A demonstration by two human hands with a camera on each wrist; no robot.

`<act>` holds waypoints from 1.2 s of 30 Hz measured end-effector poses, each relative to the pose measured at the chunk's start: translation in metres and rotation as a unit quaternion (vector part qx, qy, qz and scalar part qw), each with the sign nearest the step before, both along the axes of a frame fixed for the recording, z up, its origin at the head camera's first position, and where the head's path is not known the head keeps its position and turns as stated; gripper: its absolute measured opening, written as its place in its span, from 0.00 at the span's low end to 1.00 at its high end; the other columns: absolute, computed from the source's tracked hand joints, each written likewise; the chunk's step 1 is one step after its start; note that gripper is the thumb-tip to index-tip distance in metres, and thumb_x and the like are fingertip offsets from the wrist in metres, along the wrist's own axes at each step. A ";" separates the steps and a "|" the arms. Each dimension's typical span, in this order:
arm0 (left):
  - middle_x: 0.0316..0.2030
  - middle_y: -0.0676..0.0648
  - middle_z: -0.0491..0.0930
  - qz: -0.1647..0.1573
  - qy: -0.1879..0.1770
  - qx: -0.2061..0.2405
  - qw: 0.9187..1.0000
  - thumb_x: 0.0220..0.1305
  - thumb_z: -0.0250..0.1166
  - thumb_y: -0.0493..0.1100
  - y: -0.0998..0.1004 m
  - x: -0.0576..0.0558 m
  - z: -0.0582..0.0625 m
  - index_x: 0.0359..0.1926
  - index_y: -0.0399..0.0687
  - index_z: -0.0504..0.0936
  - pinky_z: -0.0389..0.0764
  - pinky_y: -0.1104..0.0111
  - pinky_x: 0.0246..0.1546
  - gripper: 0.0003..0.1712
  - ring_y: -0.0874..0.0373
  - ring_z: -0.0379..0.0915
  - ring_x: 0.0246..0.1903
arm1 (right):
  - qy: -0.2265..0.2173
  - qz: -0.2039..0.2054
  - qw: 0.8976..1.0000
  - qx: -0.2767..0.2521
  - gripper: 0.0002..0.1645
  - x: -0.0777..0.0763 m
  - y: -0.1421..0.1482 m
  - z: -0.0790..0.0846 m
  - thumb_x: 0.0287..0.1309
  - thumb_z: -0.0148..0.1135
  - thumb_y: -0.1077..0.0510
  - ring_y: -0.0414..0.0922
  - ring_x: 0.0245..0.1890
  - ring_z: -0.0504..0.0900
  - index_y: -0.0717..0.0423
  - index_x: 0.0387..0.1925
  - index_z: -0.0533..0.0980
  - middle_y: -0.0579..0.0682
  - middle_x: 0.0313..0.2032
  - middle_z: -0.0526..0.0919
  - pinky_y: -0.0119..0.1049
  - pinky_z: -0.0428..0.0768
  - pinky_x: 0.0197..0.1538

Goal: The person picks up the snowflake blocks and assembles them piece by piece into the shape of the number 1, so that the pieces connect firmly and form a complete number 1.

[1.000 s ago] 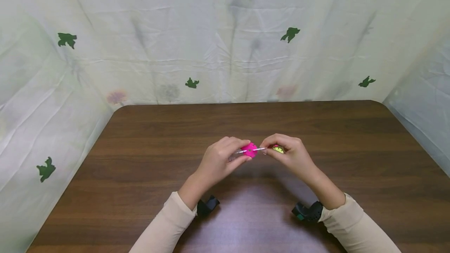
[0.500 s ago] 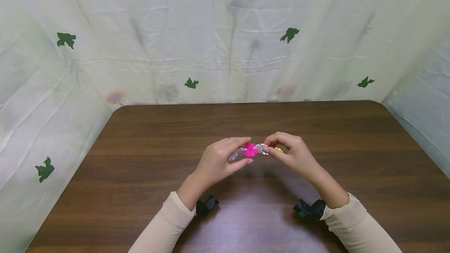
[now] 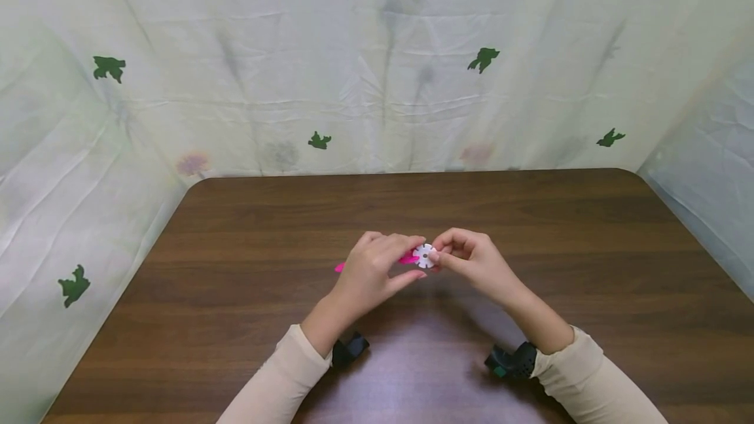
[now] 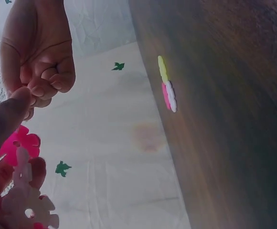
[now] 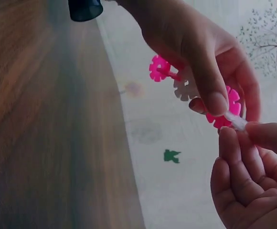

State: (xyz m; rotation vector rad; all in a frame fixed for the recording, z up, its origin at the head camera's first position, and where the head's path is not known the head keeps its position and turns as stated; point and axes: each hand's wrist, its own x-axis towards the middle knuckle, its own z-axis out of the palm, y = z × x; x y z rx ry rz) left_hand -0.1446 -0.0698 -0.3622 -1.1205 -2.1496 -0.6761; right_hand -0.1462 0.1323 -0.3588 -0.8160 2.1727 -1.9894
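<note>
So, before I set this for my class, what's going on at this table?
Someone is working with a chain of notched pink and white discs, held above the table. The left hand grips the chain, with a pink end sticking out on its far side. The right hand pinches a white disc at the other end, where it meets a pink disc. Whether those two are fully joined, I can't tell.
</note>
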 end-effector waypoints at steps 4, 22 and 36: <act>0.35 0.52 0.80 0.003 0.002 0.012 1.000 0.47 0.70 0.49 0.001 0.000 -0.001 0.45 0.44 0.79 0.67 0.70 0.38 0.24 0.64 0.75 0.33 | -0.019 0.014 1.000 -0.012 0.06 0.000 -0.001 -0.002 0.53 0.59 0.68 0.49 0.25 0.79 0.69 0.33 0.73 0.59 0.24 0.77 0.48 0.77 0.34; 0.33 0.52 0.80 0.025 0.009 0.047 0.999 0.45 0.72 0.46 -0.008 -0.006 0.003 0.42 0.44 0.80 0.69 0.70 0.35 0.21 0.63 0.74 0.31 | 0.083 -0.039 0.982 0.166 0.23 -0.035 0.048 -0.007 0.46 0.68 0.61 0.56 0.41 0.75 0.61 0.46 0.73 0.56 0.41 0.77 0.49 0.72 0.45; 0.33 0.52 0.80 0.026 0.007 0.049 0.998 0.45 0.71 0.45 -0.012 -0.007 0.004 0.42 0.43 0.80 0.69 0.70 0.34 0.21 0.63 0.74 0.31 | 0.045 -0.026 0.965 0.259 0.25 -0.058 0.065 -0.053 0.45 0.68 0.61 0.47 0.37 0.75 0.62 0.46 0.72 0.54 0.41 0.76 0.37 0.75 0.39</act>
